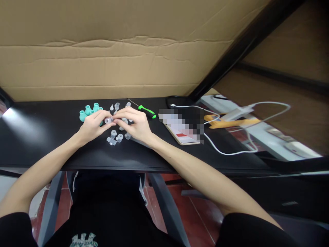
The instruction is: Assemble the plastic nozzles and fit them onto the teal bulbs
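Observation:
Both my hands meet over a black table (pixel 38 137). My left hand (pixel 93 125) and my right hand (pixel 135 125) are closed in a pinch on one small clear plastic part (pixel 108 120) held between their fingertips. Several more clear plastic parts (pixel 115 137) lie scattered under and in front of my hands. A cluster of teal rubber bulbs (pixel 88 110) stands just behind my left hand.
A green-handled screwdriver (pixel 147 111) lies behind my right hand. A phone (pixel 183 135) rests to the right with a white cable (pixel 226 151) running past it. An orange tool (pixel 231 122) and white charger (pixel 236 112) lie further right. A cardboard wall (pixel 115 51) backs the table.

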Demonstrator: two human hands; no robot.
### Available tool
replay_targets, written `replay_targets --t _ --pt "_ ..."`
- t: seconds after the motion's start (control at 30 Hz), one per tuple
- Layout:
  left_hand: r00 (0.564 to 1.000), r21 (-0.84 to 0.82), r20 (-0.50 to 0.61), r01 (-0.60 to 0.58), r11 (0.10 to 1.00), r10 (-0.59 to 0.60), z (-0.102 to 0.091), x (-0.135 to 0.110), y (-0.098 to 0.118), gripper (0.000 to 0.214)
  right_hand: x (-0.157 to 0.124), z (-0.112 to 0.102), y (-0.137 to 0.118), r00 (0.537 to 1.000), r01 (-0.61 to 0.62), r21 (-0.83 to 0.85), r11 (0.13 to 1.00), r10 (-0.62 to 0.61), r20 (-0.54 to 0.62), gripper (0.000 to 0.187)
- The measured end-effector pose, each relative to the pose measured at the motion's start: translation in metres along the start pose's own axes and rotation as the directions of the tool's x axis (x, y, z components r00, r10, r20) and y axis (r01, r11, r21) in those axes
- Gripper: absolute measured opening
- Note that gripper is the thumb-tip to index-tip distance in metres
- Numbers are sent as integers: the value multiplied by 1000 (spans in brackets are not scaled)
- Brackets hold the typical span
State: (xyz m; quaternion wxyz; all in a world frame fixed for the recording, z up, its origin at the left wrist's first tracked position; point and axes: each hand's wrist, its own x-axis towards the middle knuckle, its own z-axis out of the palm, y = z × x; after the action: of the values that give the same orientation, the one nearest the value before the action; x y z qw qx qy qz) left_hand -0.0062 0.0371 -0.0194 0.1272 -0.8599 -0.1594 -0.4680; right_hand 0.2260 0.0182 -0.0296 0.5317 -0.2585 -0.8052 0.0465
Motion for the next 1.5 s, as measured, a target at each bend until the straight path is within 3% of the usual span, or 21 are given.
replay_targets --t 0.17,0.3,0.43,0.73,1.1,1.33,1.5 --pt "993 35 -24 -112 993 113 -2 -1 5 21 -2 -2 -2 998 60 -12 998 -60 -16 12" --pt "995 1 -39 -95 996 94 -2 -1 6 33 0 -7 -2 998 67 -11 998 -67 8 12" --pt "995 -47 -89 -54 997 49 -2 1 2 28 3 -9 -1 997 81 6 997 -81 9 13" --pt "989 -121 -126 -89 989 74 -4 6 -6 24 3 -1 -6 986 143 20 989 -141 -85 15" --pt "996 -130 -56 -80 988 73 -10 2 3 20 -7 -9 -7 975 221 -101 970 -218 43 20" --pt "997 -138 -56 -63 988 55 -8 1 1 24 -2 -10 -9 986 154 -21 988 -152 69 17" --pt "1000 -66 -19 -16 998 15 -5 -3 -10 24 -3 -9 -8 988 142 -96 985 -136 69 24"
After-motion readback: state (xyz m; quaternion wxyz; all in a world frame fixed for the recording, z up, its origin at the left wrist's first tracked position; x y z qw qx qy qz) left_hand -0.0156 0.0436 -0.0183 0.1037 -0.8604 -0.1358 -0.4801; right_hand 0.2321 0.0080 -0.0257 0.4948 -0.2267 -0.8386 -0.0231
